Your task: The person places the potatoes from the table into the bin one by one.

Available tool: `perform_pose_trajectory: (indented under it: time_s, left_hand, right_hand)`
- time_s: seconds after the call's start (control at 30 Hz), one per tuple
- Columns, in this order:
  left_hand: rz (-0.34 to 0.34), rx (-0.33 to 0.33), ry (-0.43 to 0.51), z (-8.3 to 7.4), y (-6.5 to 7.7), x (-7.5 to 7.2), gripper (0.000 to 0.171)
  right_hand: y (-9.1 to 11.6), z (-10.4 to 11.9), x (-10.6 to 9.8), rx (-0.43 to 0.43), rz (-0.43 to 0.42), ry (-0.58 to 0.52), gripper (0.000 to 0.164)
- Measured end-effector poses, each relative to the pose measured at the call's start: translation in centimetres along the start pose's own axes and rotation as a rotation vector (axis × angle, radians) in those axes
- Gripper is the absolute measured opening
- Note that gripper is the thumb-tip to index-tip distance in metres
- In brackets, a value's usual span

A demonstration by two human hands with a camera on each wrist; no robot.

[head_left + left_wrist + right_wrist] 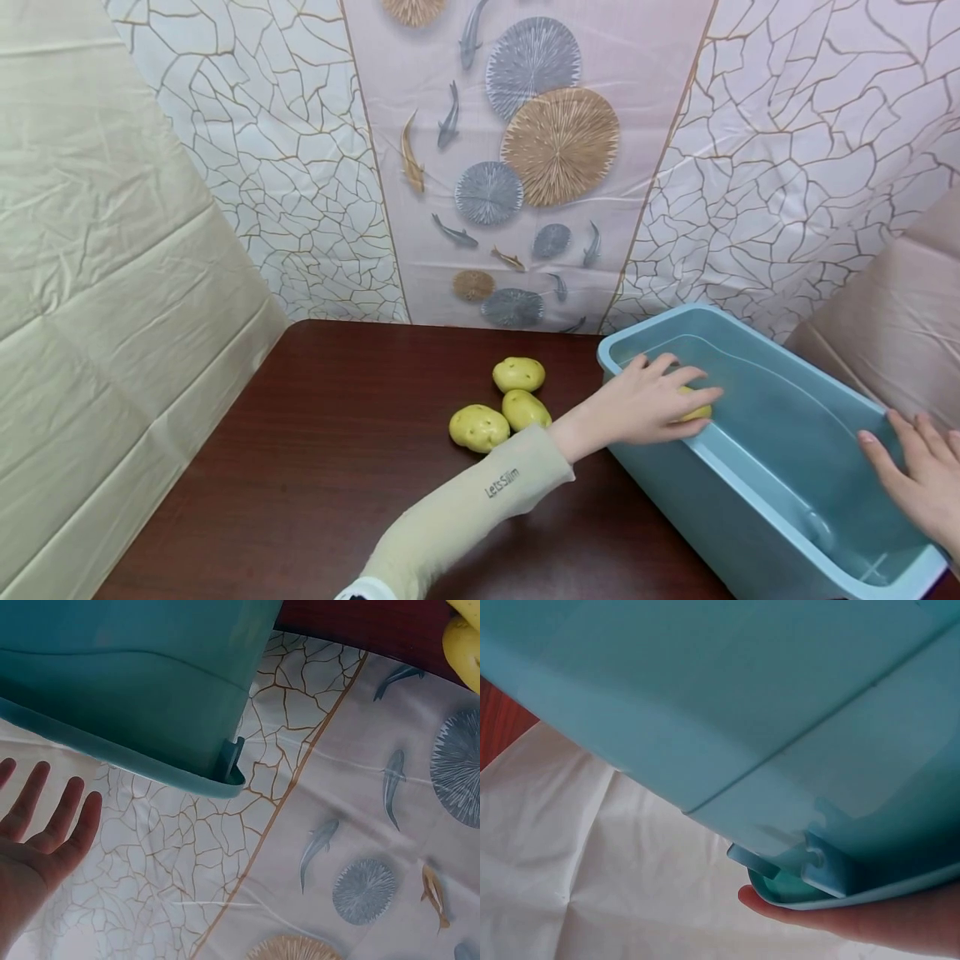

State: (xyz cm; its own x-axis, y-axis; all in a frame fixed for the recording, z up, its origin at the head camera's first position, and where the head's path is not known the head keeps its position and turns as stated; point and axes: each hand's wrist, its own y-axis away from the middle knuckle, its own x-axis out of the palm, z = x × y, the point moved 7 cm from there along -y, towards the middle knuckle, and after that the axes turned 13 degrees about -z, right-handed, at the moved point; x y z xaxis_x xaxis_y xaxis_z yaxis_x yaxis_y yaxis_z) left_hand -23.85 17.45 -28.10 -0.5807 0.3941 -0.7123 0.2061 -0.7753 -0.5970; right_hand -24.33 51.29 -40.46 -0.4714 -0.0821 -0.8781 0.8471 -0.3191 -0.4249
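My left hand [652,404] reaches over the near-left rim of the blue plastic bin [765,492], its fingers spread. A yellow potato [701,412] shows beneath those fingers, partly hidden by them. In the left wrist view the hand [45,832] has straight, parted fingers, with no potato seen at its palm. At the bin's right rim rests my right hand [918,475], fingers extended and thumb toward the inside. The right wrist view shows a finger [802,919] along the rim's edge.
Three potatoes [519,375] lie grouped on the dark brown wooden table [315,467], left of the bin. My left sleeve [472,517] passes just in front of them. Patterned cloth [300,167] hangs behind the table, with pale cloth [90,333] at the left.
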Motion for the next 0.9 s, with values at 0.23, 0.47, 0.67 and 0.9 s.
perform_pose_trajectory:
  time_s: [0.23,0.47,0.67,0.9]
  left_hand:
    - [-0.071,0.008,-0.024,0.0,0.8,-0.2,0.036]
    - [-0.057,-0.013,0.015,0.2,1.5,-0.3,0.034]
    - [-0.035,-0.019,0.021,0.3,2.4,-0.3,0.034]
    - [-0.069,-0.025,-0.008,0.6,3.4,-0.3,0.036]
  right_hand:
    - [1.2,3.7,-3.2,0.011,0.004,-0.031,0.087]
    - [2.2,6.6,-5.7,0.012,0.002,-0.067,0.086]
    - [1.5,4.1,-3.5,0.008,0.000,-0.031,0.084]
    - [1.8,5.0,-4.3,0.009,-0.003,-0.071,0.085]
